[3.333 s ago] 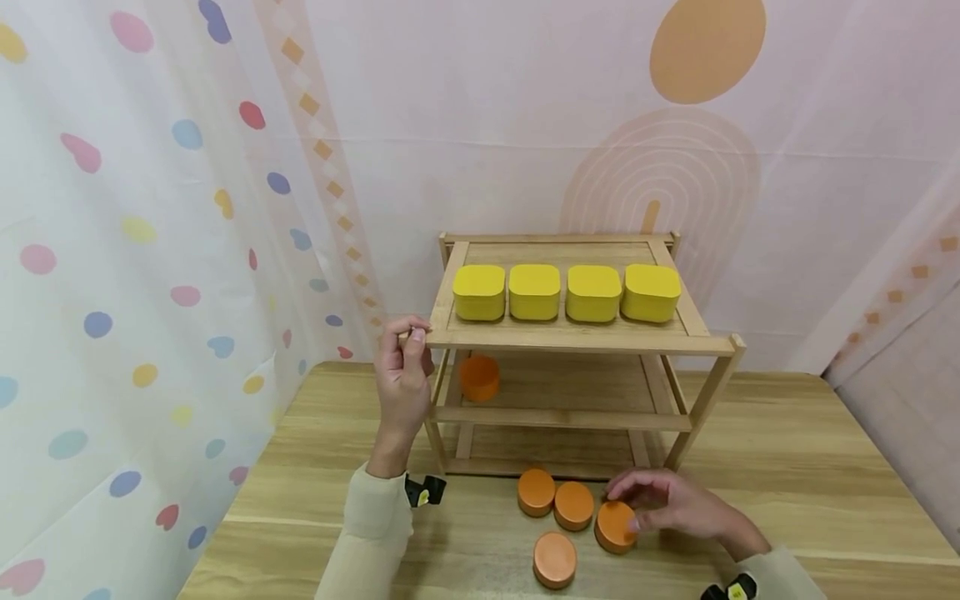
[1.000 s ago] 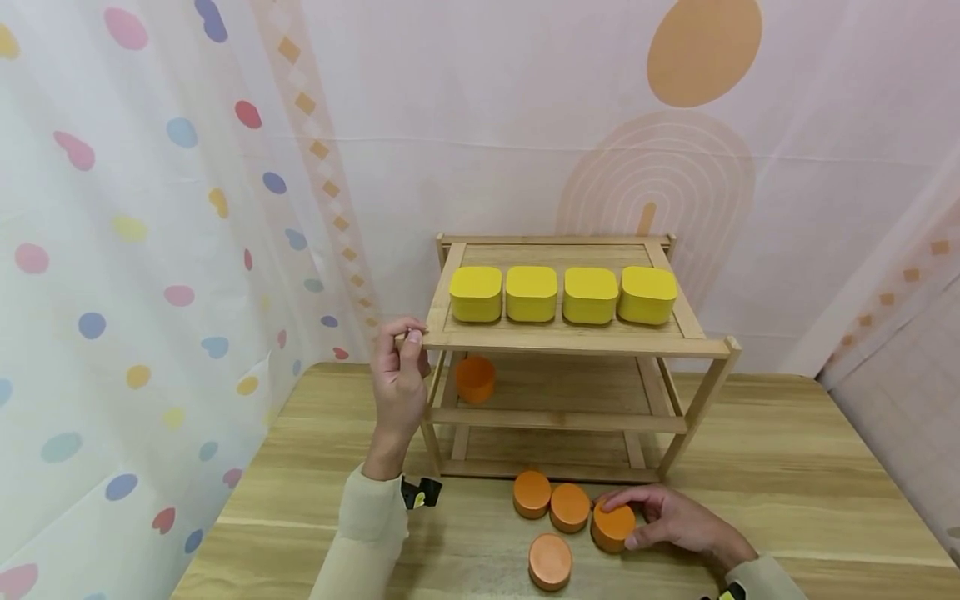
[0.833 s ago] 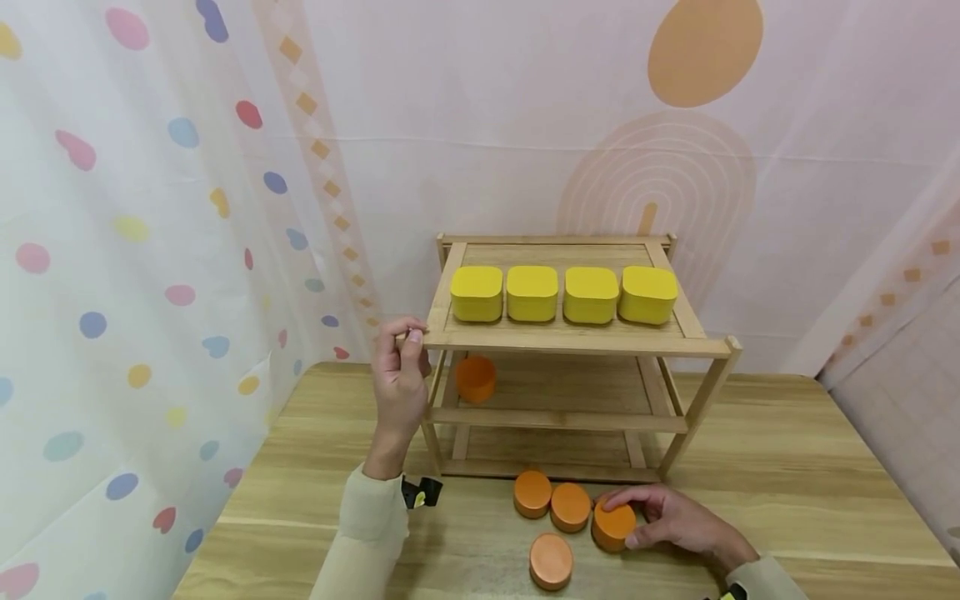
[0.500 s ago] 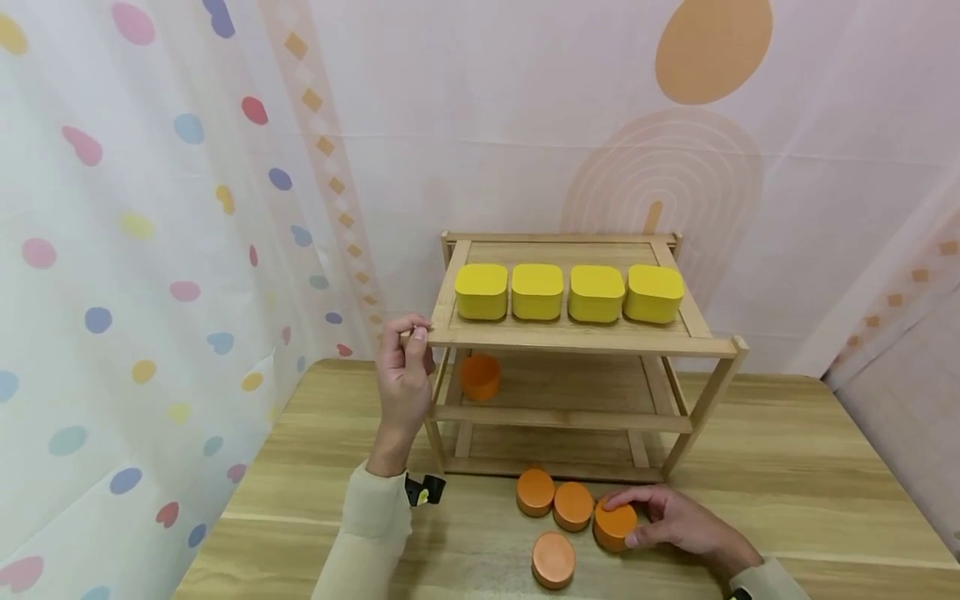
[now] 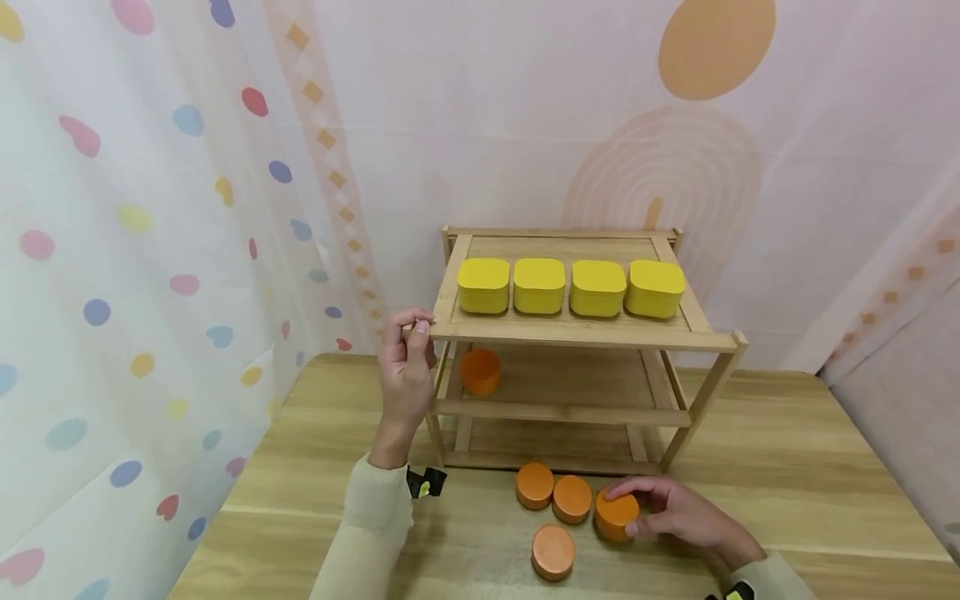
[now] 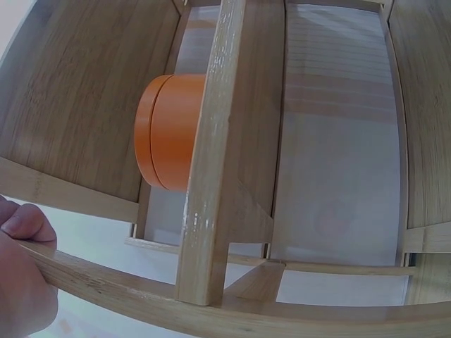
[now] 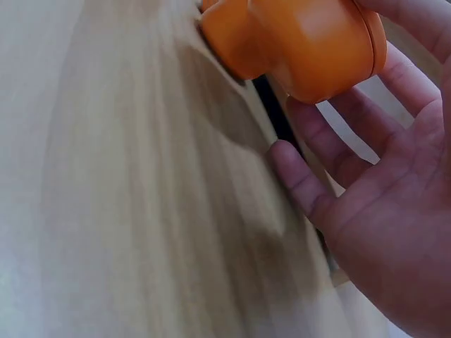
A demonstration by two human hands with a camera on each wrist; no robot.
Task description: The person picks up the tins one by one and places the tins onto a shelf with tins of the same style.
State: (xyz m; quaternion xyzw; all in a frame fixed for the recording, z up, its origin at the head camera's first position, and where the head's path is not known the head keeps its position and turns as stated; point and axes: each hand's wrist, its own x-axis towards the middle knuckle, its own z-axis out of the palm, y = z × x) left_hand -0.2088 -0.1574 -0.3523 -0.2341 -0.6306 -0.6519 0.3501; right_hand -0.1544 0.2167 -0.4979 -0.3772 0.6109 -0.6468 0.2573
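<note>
My left hand (image 5: 405, 371) grips the front left corner of a three-tier wooden shelf (image 5: 577, 336); the left wrist view shows curled fingers (image 6: 28, 224) at its wooden bar. My right hand (image 5: 678, 512) holds a round orange lidded box (image 5: 617, 514) by its sides, thumb in front and fingers behind. To its left on the table are more round orange boxes: two side by side (image 5: 572, 500) and a paler-looking one (image 5: 553, 552) nearer the front. A similar orange box (image 6: 173, 134) stands at the left end of the middle tier, partly behind a shelf bar in the left wrist view.
Several yellow rounded-square boxes (image 5: 539, 286) stand in a row on the shelf's top tier. Printed curtains (image 5: 480, 150) hang behind and to the left. The wooden table (image 5: 795, 467) extends on both sides of the shelf, its bottom tier close to the tabletop.
The right hand has closed its fingers on the orange box, which now sits slightly higher against its neighbours. The left hand keeps its place on the shelf. The head view has shifted slightly.
</note>
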